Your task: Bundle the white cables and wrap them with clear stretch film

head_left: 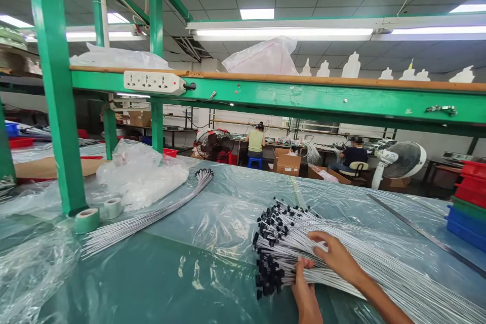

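A large bundle of thin grey-white cables with black connectors at its near-left end lies across the right side of the covered table. My left hand is closed round some of the cables at the lower edge of the bundle, just behind the connectors. Over the middle of the bundle, my right hand is bent, with index finger and thumb apart, close to the cables. Whether its lower fingers touch any cable is hard to see. A smaller bundle of similar cables lies apart at the left.
Two tape rolls stand beside a green post. Clear plastic bags lie behind them. At the right edge are stacked plastic bins and a metal strip. A green shelf beam crosses above; two people sit beyond.
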Action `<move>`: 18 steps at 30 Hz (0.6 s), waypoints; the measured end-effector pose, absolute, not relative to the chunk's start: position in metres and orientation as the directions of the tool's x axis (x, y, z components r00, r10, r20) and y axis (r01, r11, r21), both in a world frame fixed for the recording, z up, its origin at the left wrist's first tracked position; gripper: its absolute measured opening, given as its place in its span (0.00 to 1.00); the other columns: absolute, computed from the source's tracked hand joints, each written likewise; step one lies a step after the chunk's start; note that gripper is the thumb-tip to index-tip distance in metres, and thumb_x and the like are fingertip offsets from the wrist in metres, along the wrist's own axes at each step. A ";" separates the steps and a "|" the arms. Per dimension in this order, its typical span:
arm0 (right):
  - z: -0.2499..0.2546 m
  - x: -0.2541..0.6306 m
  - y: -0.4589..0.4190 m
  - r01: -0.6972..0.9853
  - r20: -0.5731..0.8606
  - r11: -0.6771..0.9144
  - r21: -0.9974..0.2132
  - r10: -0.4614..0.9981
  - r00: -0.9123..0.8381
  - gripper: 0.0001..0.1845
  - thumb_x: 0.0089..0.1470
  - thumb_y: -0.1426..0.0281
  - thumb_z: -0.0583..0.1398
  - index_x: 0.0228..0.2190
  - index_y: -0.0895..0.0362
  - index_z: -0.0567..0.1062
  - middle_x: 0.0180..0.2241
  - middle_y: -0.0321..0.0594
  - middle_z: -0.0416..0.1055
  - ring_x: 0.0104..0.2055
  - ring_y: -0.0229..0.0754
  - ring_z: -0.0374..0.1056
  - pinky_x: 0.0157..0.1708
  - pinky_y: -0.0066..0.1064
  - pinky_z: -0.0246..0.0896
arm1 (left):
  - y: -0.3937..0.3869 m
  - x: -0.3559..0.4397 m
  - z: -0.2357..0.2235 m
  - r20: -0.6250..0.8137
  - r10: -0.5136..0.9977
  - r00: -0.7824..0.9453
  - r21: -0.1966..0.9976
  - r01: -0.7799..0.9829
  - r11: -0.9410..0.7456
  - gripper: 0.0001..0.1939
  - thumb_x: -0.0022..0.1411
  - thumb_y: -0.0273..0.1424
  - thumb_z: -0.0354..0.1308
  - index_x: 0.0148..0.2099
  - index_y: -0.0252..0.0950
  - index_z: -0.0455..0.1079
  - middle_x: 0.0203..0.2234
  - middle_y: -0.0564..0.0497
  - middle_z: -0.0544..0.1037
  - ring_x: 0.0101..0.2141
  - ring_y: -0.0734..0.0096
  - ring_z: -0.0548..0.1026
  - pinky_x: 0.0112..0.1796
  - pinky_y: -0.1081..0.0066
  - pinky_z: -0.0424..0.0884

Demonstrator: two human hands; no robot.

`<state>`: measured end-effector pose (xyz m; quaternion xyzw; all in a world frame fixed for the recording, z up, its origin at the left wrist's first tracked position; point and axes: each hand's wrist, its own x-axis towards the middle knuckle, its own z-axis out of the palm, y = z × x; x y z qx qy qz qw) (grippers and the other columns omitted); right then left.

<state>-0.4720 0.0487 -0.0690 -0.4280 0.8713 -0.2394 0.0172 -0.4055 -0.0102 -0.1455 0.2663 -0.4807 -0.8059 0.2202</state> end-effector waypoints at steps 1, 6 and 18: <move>-0.074 -0.481 0.046 -0.705 0.166 0.592 -0.390 -0.708 -0.687 0.20 0.48 0.72 0.49 0.45 0.60 0.65 0.46 0.46 0.65 0.49 0.45 0.60 0.46 0.35 0.55 | -0.011 -0.405 -0.146 -0.269 -0.608 -0.747 0.861 0.097 -0.499 0.18 0.61 0.41 0.37 0.34 0.36 0.63 0.46 0.44 0.66 0.52 0.60 0.59 0.49 0.61 0.58; -0.103 -0.502 0.035 -0.529 0.142 0.839 -0.129 -0.512 -0.847 0.22 0.43 0.78 0.58 0.43 0.64 0.65 0.42 0.49 0.66 0.46 0.51 0.61 0.42 0.45 0.56 | -0.014 -0.411 -0.152 -0.376 -0.610 -0.698 0.609 0.309 -0.730 0.11 0.49 0.39 0.56 0.30 0.36 0.65 0.36 0.46 0.70 0.49 0.58 0.62 0.45 0.64 0.61; -0.108 -0.506 0.053 -0.561 0.292 0.817 -0.135 -0.508 -0.810 0.12 0.49 0.73 0.45 0.34 0.58 0.65 0.30 0.44 0.71 0.33 0.48 0.68 0.26 0.32 0.55 | -0.018 -0.422 -0.167 -0.350 -0.586 -0.730 0.508 0.378 -0.774 0.26 0.47 0.31 0.60 0.49 0.34 0.59 0.36 0.46 0.72 0.45 0.63 0.67 0.42 0.69 0.63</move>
